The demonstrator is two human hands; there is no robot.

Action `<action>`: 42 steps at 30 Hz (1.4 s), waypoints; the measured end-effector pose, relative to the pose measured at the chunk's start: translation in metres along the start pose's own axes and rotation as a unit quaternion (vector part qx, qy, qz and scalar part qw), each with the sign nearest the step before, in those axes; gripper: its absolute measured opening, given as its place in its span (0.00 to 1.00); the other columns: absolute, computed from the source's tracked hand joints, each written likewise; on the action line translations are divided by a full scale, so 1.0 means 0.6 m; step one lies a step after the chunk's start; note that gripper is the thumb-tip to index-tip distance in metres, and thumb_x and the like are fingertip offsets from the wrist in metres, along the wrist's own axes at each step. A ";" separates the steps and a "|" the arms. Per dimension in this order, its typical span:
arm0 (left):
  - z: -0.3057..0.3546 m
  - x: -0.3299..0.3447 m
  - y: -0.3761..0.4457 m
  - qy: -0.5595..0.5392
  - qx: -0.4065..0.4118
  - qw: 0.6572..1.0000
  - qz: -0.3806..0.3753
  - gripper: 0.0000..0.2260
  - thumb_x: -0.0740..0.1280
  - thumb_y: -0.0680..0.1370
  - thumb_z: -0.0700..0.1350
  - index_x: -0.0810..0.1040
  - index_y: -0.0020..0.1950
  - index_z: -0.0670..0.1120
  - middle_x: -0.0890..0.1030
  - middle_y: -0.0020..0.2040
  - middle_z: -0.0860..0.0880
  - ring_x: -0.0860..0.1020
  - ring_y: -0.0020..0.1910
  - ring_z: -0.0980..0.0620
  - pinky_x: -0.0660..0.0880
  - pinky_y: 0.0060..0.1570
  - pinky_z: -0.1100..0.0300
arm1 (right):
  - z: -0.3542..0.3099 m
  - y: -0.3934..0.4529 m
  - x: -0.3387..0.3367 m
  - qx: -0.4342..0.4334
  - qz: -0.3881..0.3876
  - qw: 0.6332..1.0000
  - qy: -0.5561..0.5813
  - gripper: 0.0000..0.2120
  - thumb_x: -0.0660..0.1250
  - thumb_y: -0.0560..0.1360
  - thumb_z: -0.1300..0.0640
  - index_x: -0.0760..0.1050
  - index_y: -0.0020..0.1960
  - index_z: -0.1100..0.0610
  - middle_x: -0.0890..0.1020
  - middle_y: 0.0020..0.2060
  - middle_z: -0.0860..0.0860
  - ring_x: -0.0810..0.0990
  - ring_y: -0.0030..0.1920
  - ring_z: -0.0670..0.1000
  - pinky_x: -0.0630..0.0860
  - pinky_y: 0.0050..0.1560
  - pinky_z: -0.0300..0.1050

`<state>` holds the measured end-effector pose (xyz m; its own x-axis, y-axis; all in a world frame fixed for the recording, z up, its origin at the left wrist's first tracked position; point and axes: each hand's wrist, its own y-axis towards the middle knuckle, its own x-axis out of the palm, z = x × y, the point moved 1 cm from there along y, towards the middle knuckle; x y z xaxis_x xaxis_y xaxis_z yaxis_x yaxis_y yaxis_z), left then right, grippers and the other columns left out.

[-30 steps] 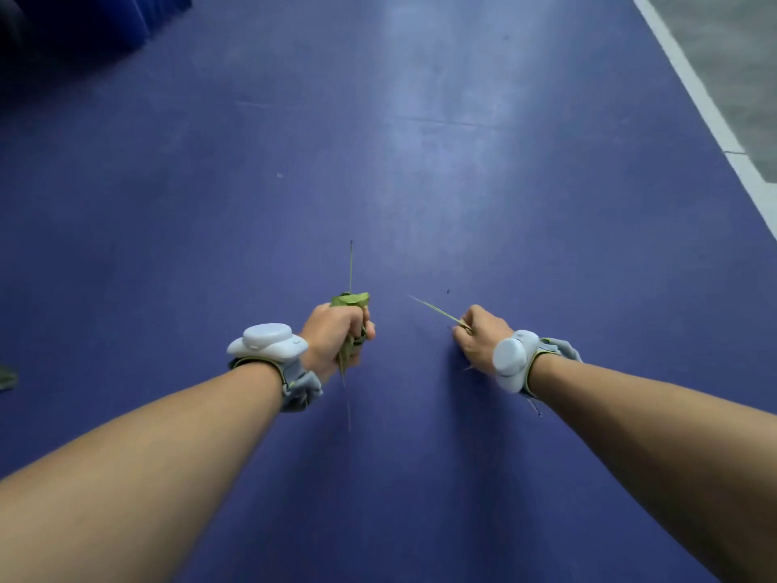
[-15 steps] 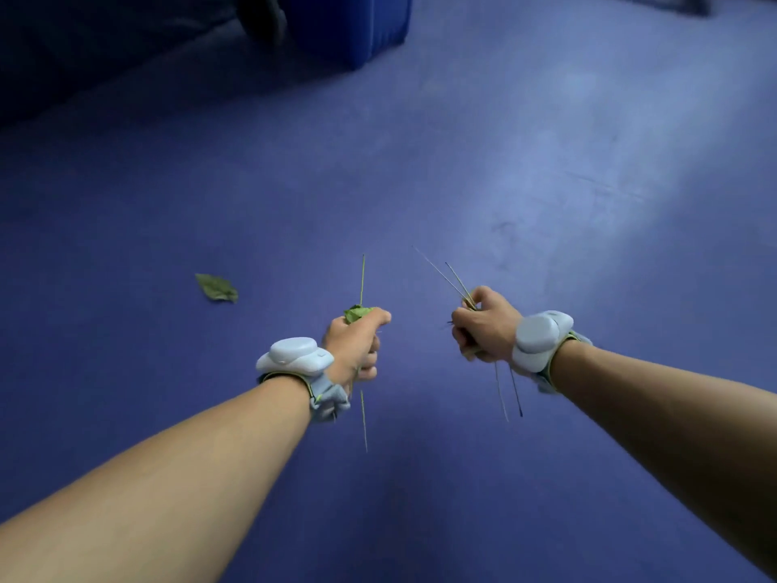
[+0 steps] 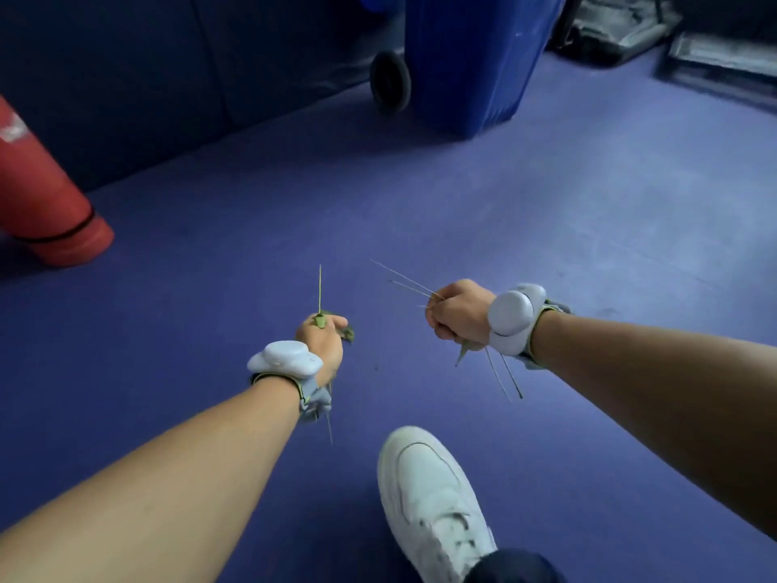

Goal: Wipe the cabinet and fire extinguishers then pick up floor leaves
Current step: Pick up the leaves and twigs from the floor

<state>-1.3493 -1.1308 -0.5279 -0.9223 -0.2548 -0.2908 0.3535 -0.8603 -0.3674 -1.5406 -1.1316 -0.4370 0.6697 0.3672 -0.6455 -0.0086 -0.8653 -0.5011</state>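
My left hand (image 3: 323, 342) grips a small bunch of green leaves (image 3: 347, 332), with a thin stem sticking up out of the fist and another trailing below the wrist. My right hand (image 3: 458, 315) holds several thin needle-like leaves (image 3: 403, 281) that poke out up-left of the fist and hang below it. Both hands are held out over the purple floor (image 3: 546, 229). A red fire extinguisher (image 3: 42, 204) stands at the left edge, only its lower body showing.
A blue wheeled bin (image 3: 471, 61) stands at the top centre, against a dark blue wall (image 3: 147, 69). Dark bags or mats (image 3: 672, 40) lie at the top right. My white shoe (image 3: 429, 502) is on the floor below the hands.
The view has swung left and up: the bin is closer and the fire extinguisher and my shoe have come into sight. The lone leaf on the floor is out of view. Both hands keep their leaves.
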 end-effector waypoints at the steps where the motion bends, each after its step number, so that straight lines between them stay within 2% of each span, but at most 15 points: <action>1: -0.005 -0.003 0.019 0.041 0.027 0.999 0.006 0.14 0.55 0.82 0.39 0.81 0.49 0.43 0.76 0.27 0.52 0.77 0.30 0.46 0.67 0.29 0.60 | -0.002 0.022 0.012 0.004 -0.002 0.999 0.032 0.13 0.57 0.73 0.63 0.73 0.31 0.54 0.74 0.21 0.47 0.67 0.24 0.50 0.62 0.24 0.33; 4: -0.040 0.003 0.096 0.177 0.052 0.983 0.000 0.09 0.64 0.81 0.45 0.80 0.56 0.43 0.83 0.51 0.42 0.79 0.54 0.38 0.73 0.50 0.53 | 0.012 0.097 0.059 0.033 -0.018 0.993 0.115 0.12 0.56 0.74 0.65 0.71 0.34 0.56 0.72 0.26 0.53 0.64 0.26 0.52 0.60 0.23 0.30; 7: -0.070 0.026 0.156 0.240 0.050 0.969 -0.037 0.16 0.73 0.76 0.47 0.77 0.61 0.44 0.83 0.56 0.44 0.79 0.58 0.41 0.73 0.58 0.54 | 0.044 0.172 0.099 0.083 -0.030 0.982 0.164 0.09 0.57 0.74 0.66 0.72 0.38 0.59 0.70 0.28 0.55 0.63 0.26 0.52 0.59 0.20 0.28; 10: -0.086 0.046 0.183 0.254 0.018 0.965 -0.064 0.24 0.77 0.71 0.49 0.73 0.63 0.49 0.81 0.55 0.47 0.77 0.56 0.43 0.72 0.55 0.56 | 0.056 0.224 0.115 0.123 -0.036 0.968 0.215 0.08 0.58 0.75 0.66 0.74 0.40 0.60 0.69 0.28 0.55 0.63 0.25 0.52 0.58 0.19 0.29; 13: -0.095 0.056 0.195 0.305 0.027 0.950 -0.065 0.16 0.75 0.73 0.51 0.74 0.54 0.49 0.83 0.49 0.47 0.79 0.50 0.40 0.76 0.48 0.53 | 0.059 0.258 0.129 0.148 0.005 0.951 0.272 0.11 0.58 0.75 0.67 0.73 0.36 0.58 0.69 0.27 0.55 0.63 0.19 0.49 0.58 0.18 0.29; 15: -0.091 0.058 0.188 0.367 0.033 0.926 -0.077 0.11 0.70 0.77 0.52 0.75 0.52 0.46 0.84 0.49 0.44 0.79 0.51 0.37 0.74 0.44 0.53 | 0.046 0.259 0.137 0.163 0.018 0.939 0.304 0.12 0.58 0.75 0.67 0.73 0.35 0.58 0.68 0.26 0.55 0.61 0.15 0.45 0.57 0.18 0.27; 17: -0.071 0.059 0.170 0.368 0.005 0.927 -0.067 0.13 0.65 0.80 0.53 0.75 0.54 0.44 0.83 0.53 0.42 0.78 0.54 0.37 0.71 0.45 0.52 | 0.030 0.251 0.130 0.174 0.018 0.927 0.331 0.13 0.57 0.76 0.67 0.72 0.35 0.58 0.67 0.26 0.54 0.60 0.14 0.45 0.56 0.19 0.27; 20: -0.021 0.058 0.139 0.278 -0.085 0.957 -0.026 0.16 0.59 0.83 0.52 0.74 0.58 0.41 0.80 0.59 0.38 0.76 0.60 0.35 0.70 0.53 0.51 | 0.001 0.222 0.103 0.181 0.001 0.906 0.383 0.11 0.59 0.76 0.64 0.71 0.36 0.56 0.64 0.23 0.51 0.58 0.16 0.47 0.56 0.22 0.29; 22: 0.040 0.051 0.112 0.231 -0.153 0.960 -0.050 0.13 0.56 0.83 0.50 0.74 0.53 0.42 0.79 0.57 0.36 0.77 0.56 0.35 0.72 0.54 0.51 | -0.028 0.183 0.062 0.170 0.000 0.895 0.412 0.14 0.62 0.80 0.54 0.69 0.37 0.55 0.63 0.20 0.48 0.58 0.16 0.47 0.56 0.23 0.31; 24: 0.128 0.039 0.066 0.155 -0.222 0.959 -0.085 0.11 0.55 0.82 0.47 0.70 0.42 0.45 0.76 0.44 0.39 0.79 0.34 0.43 0.75 0.38 0.57 | -0.065 0.126 0.005 0.175 0.013 0.884 0.434 0.21 0.61 0.80 0.42 0.63 0.35 0.53 0.62 0.20 0.46 0.57 0.17 0.46 0.56 0.21 0.32; 26: 0.245 0.022 0.013 0.091 -0.258 0.956 -0.106 0.12 0.57 0.81 0.42 0.67 0.36 0.46 0.69 0.33 0.45 0.63 0.15 0.53 0.64 0.23 0.70 | -0.112 0.070 -0.074 0.186 0.032 0.880 0.436 0.23 0.60 0.80 0.39 0.59 0.34 0.52 0.59 0.23 0.48 0.56 0.19 0.47 0.57 0.22 0.33; 29: 0.445 -0.018 -0.077 0.020 -0.236 0.962 -0.133 0.12 0.60 0.76 0.39 0.66 0.33 0.46 0.69 0.29 0.47 0.54 0.17 0.55 0.54 0.24 0.71 | -0.196 -0.026 -0.210 0.170 0.061 0.897 0.403 0.23 0.59 0.81 0.41 0.60 0.34 0.54 0.60 0.27 0.51 0.58 0.23 0.50 0.60 0.22 0.33; 34: 0.712 -0.088 -0.226 -0.002 -0.180 0.969 -0.171 0.12 0.64 0.71 0.42 0.67 0.29 0.47 0.67 0.28 0.48 0.55 0.18 0.55 0.55 0.22 0.69 | -0.345 -0.215 -0.418 0.143 0.046 0.901 0.408 0.22 0.56 0.82 0.41 0.60 0.36 0.54 0.60 0.28 0.52 0.56 0.23 0.49 0.58 0.24 0.33; 38: 0.877 -0.134 -0.319 -0.041 -0.150 0.966 -0.204 0.15 0.58 0.76 0.37 0.62 0.30 0.50 0.64 0.26 0.50 0.54 0.19 0.56 0.55 0.24 0.70 | -0.450 -0.340 -0.554 0.105 0.027 0.911 0.397 0.24 0.52 0.82 0.38 0.59 0.33 0.52 0.61 0.24 0.49 0.57 0.19 0.48 0.55 0.23 0.33; 42: 1.069 -0.171 -0.418 -0.047 -0.100 0.967 -0.229 0.16 0.57 0.75 0.36 0.61 0.29 0.50 0.62 0.26 0.50 0.54 0.21 0.55 0.55 0.26 0.67 | -0.545 -0.461 -0.727 0.080 0.038 0.920 0.382 0.20 0.55 0.82 0.46 0.63 0.33 0.53 0.64 0.24 0.49 0.59 0.18 0.48 0.57 0.25 0.34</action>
<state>-1.4439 -1.1720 0.1607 -0.9961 0.0858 0.0203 -0.0806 -0.7926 -0.6044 -1.5875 -1.1639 0.1716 0.9885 -0.0917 -0.1199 -0.1452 -0.7946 -0.5895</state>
